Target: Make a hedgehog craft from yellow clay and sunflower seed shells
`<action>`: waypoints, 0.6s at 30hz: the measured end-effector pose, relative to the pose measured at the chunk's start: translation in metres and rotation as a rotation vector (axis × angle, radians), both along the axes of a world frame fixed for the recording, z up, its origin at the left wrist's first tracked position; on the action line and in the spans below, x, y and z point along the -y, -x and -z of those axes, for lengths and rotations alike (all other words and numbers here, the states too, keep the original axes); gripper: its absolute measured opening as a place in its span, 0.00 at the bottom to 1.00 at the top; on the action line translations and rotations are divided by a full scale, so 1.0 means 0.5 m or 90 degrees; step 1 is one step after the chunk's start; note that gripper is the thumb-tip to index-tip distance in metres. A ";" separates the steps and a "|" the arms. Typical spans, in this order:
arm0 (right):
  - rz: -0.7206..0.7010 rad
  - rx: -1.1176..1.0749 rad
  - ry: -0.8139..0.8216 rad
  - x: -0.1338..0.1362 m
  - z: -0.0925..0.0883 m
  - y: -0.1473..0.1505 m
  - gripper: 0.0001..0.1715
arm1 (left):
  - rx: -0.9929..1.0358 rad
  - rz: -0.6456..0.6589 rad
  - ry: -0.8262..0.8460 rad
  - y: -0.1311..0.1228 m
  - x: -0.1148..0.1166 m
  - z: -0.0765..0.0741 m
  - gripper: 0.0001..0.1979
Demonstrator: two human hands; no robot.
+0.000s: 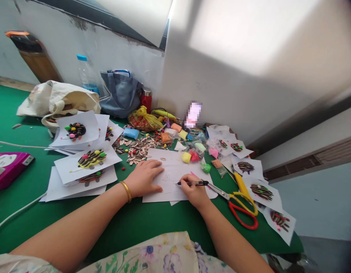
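A white sheet of paper [155,193] lies in front of me on the green table, with a faint line drawing on its middle. My left hand [145,176] rests flat on the sheet's left side, fingers spread. In my right hand [194,192] is a black pen [199,183], its tip touching or very near the drawing. Right of that hand lie scissors [234,204] with one red and one yellow handle. Sunflower seeds [139,149] are heaped just beyond the paper, beside packets of coloured clay [186,157].
Sheets with seed-and-clay hedgehog-like pictures [92,158] are stacked at left, and more pictures [262,191] line the right edge. Behind stand a cloth bag [61,94], a blue-grey bag [118,93], a water bottle [87,76] and a phone [193,114]. A purple power strip [14,170] sits far left.
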State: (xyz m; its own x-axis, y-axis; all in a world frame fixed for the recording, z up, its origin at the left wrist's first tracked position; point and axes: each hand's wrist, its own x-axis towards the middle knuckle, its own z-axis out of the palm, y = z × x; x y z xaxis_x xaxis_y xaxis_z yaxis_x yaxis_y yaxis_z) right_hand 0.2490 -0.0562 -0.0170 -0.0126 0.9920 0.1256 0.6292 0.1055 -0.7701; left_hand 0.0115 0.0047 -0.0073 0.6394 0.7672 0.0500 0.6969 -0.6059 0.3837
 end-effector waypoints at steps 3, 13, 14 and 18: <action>0.013 -0.003 0.000 0.000 0.003 -0.003 0.09 | 0.002 0.000 0.003 0.000 0.000 -0.001 0.36; 0.007 -0.005 0.012 0.001 -0.003 0.002 0.09 | 0.008 -0.003 0.000 0.000 0.000 0.002 0.36; 0.007 -0.009 0.014 0.001 -0.004 0.001 0.09 | 0.005 -0.002 -0.002 0.000 0.000 0.002 0.36; 0.043 -0.037 0.000 0.001 -0.002 -0.010 0.10 | 0.002 -0.002 0.002 0.000 0.000 0.000 0.36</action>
